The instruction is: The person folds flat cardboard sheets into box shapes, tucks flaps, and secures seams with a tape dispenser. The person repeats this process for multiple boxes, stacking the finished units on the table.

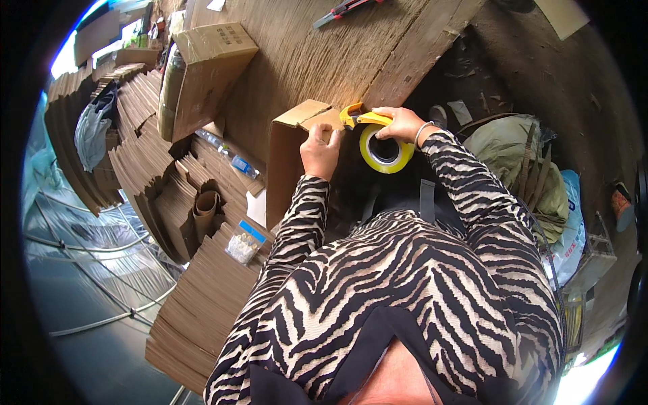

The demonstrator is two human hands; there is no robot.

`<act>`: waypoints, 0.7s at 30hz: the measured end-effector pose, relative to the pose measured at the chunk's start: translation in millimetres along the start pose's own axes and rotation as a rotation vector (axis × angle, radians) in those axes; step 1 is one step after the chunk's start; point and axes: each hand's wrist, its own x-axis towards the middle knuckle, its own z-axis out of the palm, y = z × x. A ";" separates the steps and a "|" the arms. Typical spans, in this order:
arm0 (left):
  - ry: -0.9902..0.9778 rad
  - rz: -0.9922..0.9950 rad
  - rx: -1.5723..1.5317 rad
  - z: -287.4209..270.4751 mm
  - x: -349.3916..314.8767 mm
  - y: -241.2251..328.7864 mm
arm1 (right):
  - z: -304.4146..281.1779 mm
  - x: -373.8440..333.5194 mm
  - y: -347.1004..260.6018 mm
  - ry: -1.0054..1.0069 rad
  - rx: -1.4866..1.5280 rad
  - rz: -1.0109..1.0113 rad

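A cardboard box (284, 145) stands at the edge of the wooden table, in front of my body. My left hand (320, 150) is closed at the box's near top edge, its fingers curled against the flap. Whether a strip of tape lies under those fingers I cannot tell. Just to the right, my right hand (399, 125) grips a yellow tape dispenser (364, 117) by its handle. A large roll of clear yellowish tape (395, 162) hangs in the dispenser. The dispenser's front end is close to the box's right corner.
Another cardboard box (210, 74) sits on the wooden table (304, 50), with a red-handled cutter (341, 12) at the far edge. Stacks of flat cardboard (192, 317), a plastic bottle (243, 165) and a small clear packet (244, 243) lie left. A greenish sack (503, 145) is at right.
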 end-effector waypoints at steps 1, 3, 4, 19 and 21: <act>0.004 0.003 0.010 0.6 0.7 0.7 | 4.0 -4.9 5.0 0.017 0.022 -0.009; 0.016 -0.015 -0.008 0.5 -0.9 1.0 | 14.2 -15.8 17.4 0.053 0.067 -0.028; 0.015 -0.033 -0.014 0.3 -0.7 2.1 | 20.9 -21.3 26.4 0.069 0.106 -0.024; 0.138 -0.241 -0.318 -4.1 84.4 -6.1 | 37.1 25.1 -14.9 0.329 0.020 -0.080; 0.164 -0.237 -0.261 -2.5 85.3 -6.2 | 34.2 19.5 -19.5 0.285 0.090 -0.055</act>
